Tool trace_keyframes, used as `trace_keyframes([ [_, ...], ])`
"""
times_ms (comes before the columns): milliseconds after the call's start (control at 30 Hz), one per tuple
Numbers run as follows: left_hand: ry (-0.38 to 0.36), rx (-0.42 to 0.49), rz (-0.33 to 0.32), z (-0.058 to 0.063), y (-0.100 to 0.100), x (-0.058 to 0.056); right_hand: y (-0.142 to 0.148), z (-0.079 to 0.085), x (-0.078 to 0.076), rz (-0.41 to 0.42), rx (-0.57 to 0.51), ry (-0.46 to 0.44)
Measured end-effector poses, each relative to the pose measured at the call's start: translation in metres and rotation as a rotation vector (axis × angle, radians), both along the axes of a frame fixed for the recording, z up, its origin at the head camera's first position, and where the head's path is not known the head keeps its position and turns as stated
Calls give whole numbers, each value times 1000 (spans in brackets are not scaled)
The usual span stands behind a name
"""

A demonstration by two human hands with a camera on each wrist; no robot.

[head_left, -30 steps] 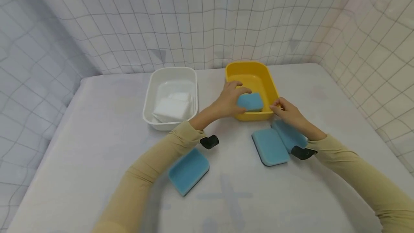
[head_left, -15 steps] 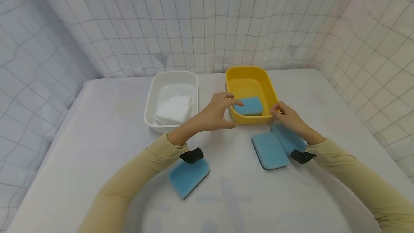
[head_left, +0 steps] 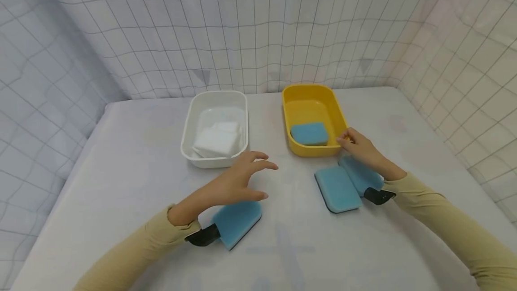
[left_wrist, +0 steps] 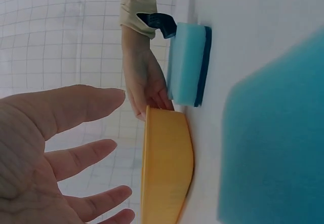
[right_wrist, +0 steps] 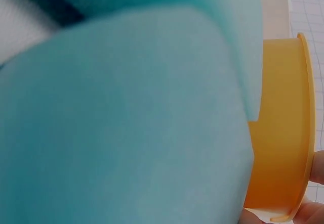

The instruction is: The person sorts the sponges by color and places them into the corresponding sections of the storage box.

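My left hand (head_left: pixel 232 182), fingers spread and nothing between them, hovers over a blue sponge (head_left: pixel 241 222) with a dark underside. The left wrist view shows the same loose fingers (left_wrist: pixel 83 158) beside that large, near sponge (left_wrist: pixel 283 143). At the front right corner of a yellow tub (head_left: pixel 317 151), my right hand (head_left: pixel 361 148) pinches the rim; fingertips (right_wrist: pixel 317 167) show at this rim in the right wrist view. One blue sponge (head_left: pixel 309 134) lies inside the tub, near its front wall. Two more, a nearer sponge (head_left: pixel 338 190) and a farther sponge (head_left: pixel 360 172), lie under and beside my right wrist.
A white tub (head_left: pixel 210 162) holding folded white pieces (head_left: pixel 218 142) stands left of the yellow one. Both tubs sit toward the back of the white-covered table (head_left: pixel 133 147). A grid-patterned curtain (head_left: pixel 258 30) hangs behind and at the sides.
My left hand has let go of the sponge in the yellow tub and drawn back down and left, over the left sponge. The right hand stays at the tub's corner.
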State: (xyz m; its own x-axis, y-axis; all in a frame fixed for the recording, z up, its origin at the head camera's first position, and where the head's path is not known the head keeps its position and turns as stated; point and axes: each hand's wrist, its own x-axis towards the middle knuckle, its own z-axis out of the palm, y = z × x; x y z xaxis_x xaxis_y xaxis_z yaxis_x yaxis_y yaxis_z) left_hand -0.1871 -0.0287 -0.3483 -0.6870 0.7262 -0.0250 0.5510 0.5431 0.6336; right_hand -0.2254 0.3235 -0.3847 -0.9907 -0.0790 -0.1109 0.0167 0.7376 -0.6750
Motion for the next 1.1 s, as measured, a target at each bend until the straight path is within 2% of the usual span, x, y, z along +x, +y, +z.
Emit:
trace_keyframes([
  [100,-23,-1,17,-4,-11,6,-2,0,1,-2,3,-1],
  [400,1,5,38,-10,-26,12,-2,4,2,3,-19,-8],
  [700,-49,3,46,-20,-38,22,-2,3,3,7,-17,-21],
  [833,-62,-6,-15,-26,-41,20,-1,3,3,6,-10,-20],
  [1100,-97,-20,-229,-33,-50,6,0,2,1,16,-24,-6],
])
